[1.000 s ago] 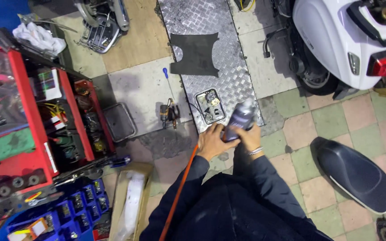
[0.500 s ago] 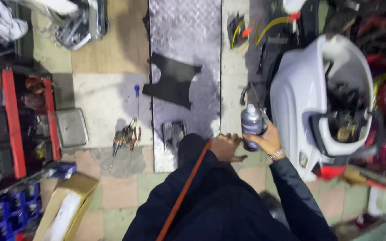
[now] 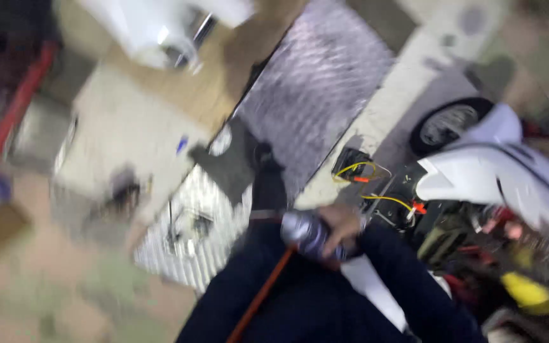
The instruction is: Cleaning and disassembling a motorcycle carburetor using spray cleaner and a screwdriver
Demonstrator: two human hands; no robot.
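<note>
Clamped on can (image 3: 309,234) with right hand (image 3: 343,223), fingers wrapped round the body, at chest height just ahead of the dark sleeves. Cannot tell position or state of left hand: lost in blur, with only a dark shape reaching forward over the plate (image 3: 325,82). Judged main risk: dropping the can, since a one-hand grip on a smooth round body gives little margin during fast head and body motion, as suggested by heavy smear across the whole view. Judged second risk: snagging the orange cord (image 3: 258,295) running up the torso to just below the can, so pulling the grip off line. Judged third risk: spraying or knocking the exposed wires (image 3: 366,174), yellow with red ends, lying near the can beside the open scooter (image 3: 509,171). Judged fourth risk: tripping, given small parts scattered on the lower end of the plate and a dark mat (image 3: 230,162) laid across it. Underfoot: ribbed metal plate set diagonally, flanked by pale tiles (image 3: 115,127) and worn, stained floor. Around: white scooter with wheel (image 3: 447,124) at right, bodywork opened; red rack (image 3: 14,108) at left; white panel at top. Crowded workshop, dim, with little free standing room.
</note>
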